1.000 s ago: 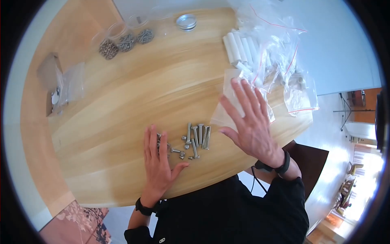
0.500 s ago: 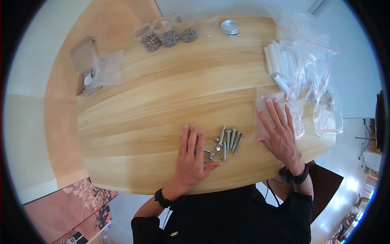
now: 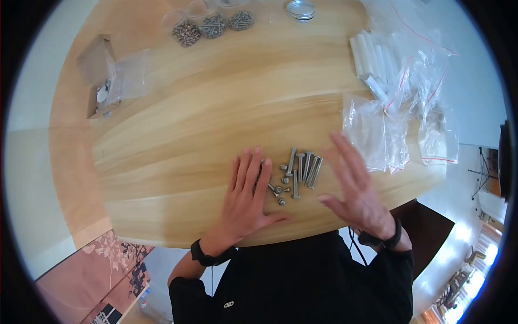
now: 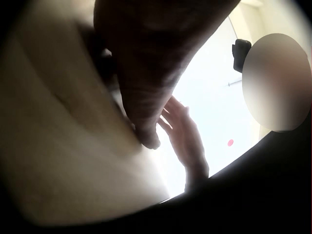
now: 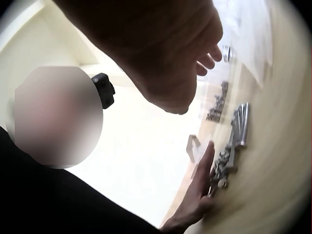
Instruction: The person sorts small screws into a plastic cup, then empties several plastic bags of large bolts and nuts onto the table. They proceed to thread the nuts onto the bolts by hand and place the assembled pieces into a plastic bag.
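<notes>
Left hand point(image 3: 242, 200): fingers straight, slightly spread, thumb out, laid over the smooth wood-grain table point(image 3: 205, 102); small metal fasteners point(image 3: 279, 190) bunched by index finger, contact hard to tell. Long bolts point(image 3: 305, 167): shiny metal, straight shanks, lying roughly parallel between the hands. Right hand point(image 3: 359, 197): raised, blurred, fingers straight and near together, thumb apart. Far right: crinkly clear plastic bags point(image 3: 364, 127), red seal lines, beside smooth white cylinders point(image 3: 375, 54).

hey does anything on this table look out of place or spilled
Nothing looks plainly spilled or damaged. The untidiest spot is the right side, where clear plastic bags lie crumpled by the white tubes. The bolts beside the left hand lie loose, whereas other small hardware sits in clear tubs.
</notes>
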`<state>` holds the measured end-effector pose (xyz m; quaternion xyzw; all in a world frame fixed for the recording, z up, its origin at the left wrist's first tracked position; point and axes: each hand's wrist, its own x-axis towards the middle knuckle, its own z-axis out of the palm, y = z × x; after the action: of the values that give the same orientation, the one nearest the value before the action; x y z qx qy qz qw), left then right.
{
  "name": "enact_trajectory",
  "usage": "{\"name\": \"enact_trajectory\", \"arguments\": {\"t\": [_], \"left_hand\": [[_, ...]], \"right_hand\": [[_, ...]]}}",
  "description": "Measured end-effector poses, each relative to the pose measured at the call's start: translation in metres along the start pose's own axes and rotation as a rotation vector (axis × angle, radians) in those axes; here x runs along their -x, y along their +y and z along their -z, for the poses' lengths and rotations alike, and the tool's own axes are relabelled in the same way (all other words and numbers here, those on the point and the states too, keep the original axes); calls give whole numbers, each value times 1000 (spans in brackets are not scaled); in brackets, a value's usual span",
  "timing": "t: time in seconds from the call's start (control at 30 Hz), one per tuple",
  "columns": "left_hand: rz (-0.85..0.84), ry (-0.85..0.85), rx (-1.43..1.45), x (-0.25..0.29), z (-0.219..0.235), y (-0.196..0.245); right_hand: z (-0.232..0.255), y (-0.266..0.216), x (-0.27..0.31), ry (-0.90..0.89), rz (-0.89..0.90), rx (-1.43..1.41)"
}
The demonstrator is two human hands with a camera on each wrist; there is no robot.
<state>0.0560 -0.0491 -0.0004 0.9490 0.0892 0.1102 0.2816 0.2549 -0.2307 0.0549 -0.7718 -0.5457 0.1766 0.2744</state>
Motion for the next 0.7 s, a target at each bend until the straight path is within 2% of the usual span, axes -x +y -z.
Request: {"name": "enact_trajectory", "arguments": {"t": [0.03, 0.1, 0.2, 0.27, 0.4, 0.43, 0.47, 0.53, 0.6, 0.67, 0.7], "left_hand": [[5, -7, -27, -2, -7, -1], [7, -13, -65, -11, -19, -2], [-15, 64, -9, -22, -35, 2], [-16, 116, 37, -26, -40, 0], [-83, 81, 150, -28, -18, -6], [1, 84, 220, -29, -6, -14], [84, 83, 291, -29, 6, -25], [210, 317, 324, -53, 25, -68], [366, 496, 377, -85, 38, -122], [435, 628, 407, -129, 58, -164], [407, 619, 394, -149, 67, -182]], "right_hand": [[-9, -5, -9, -56, 16, 22], [-34, 5, -22, -47, 80, 58], [-65, 17, -39, -32, 186, 134], [-70, 20, -45, -19, 242, 177], [-60, 18, -50, -20, 289, -6], [-55, 19, -52, -41, 282, -79], [-54, 21, -51, -35, 288, -85], [-55, 25, -48, 82, 129, -448], [-55, 25, -48, 99, 133, -417], [-55, 27, -48, 133, 143, -377], [-56, 27, -46, 116, 150, -349]]}}
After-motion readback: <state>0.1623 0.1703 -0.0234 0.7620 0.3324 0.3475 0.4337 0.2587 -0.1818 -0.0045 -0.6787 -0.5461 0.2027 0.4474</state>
